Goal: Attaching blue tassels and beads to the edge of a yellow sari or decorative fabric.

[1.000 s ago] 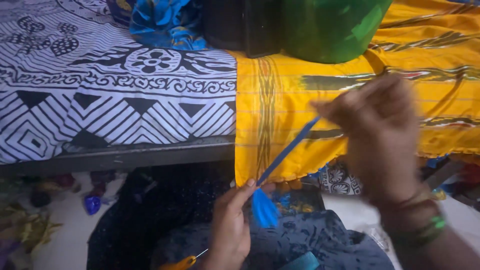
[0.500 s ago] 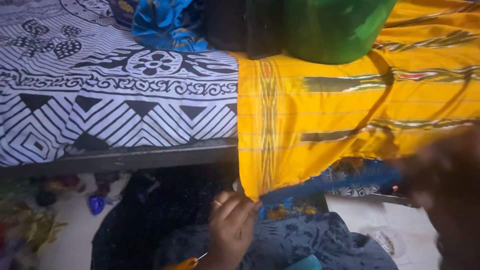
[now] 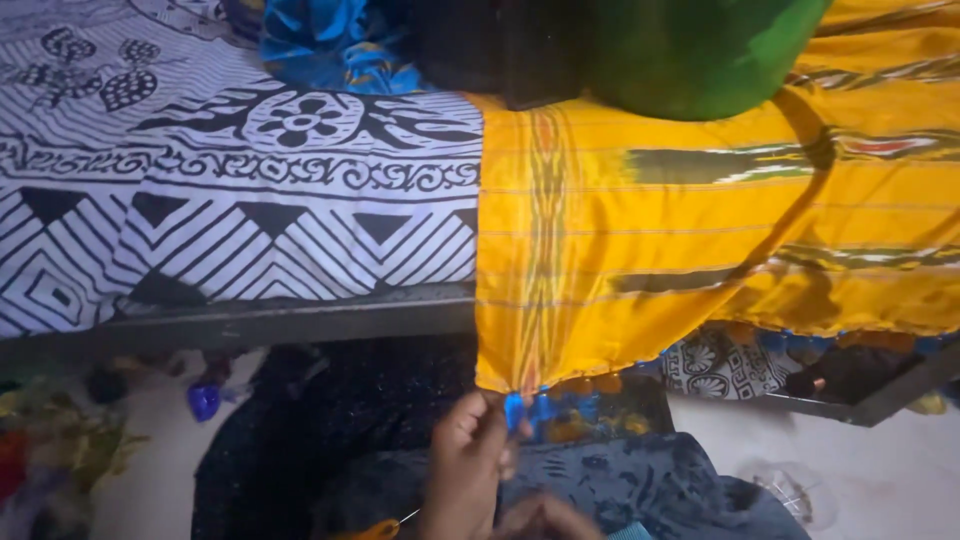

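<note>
A yellow cloth [image 3: 680,260] hangs over the edge of a bed [image 3: 240,320], beside a black-and-white patterned sheet [image 3: 200,200]. At the cloth's lower left corner the left hand [image 3: 470,470] pinches a small blue tassel [image 3: 515,410], fingers closed on it. The right hand [image 3: 545,517] shows only partly, blurred, just below the left; I cannot tell whether it is open or closed. A green bundle [image 3: 690,50] rests above the cloth.

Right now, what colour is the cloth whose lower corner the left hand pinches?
Yellow cloth with dark woven bands, seen in the head view, pinched by the left hand.
</note>
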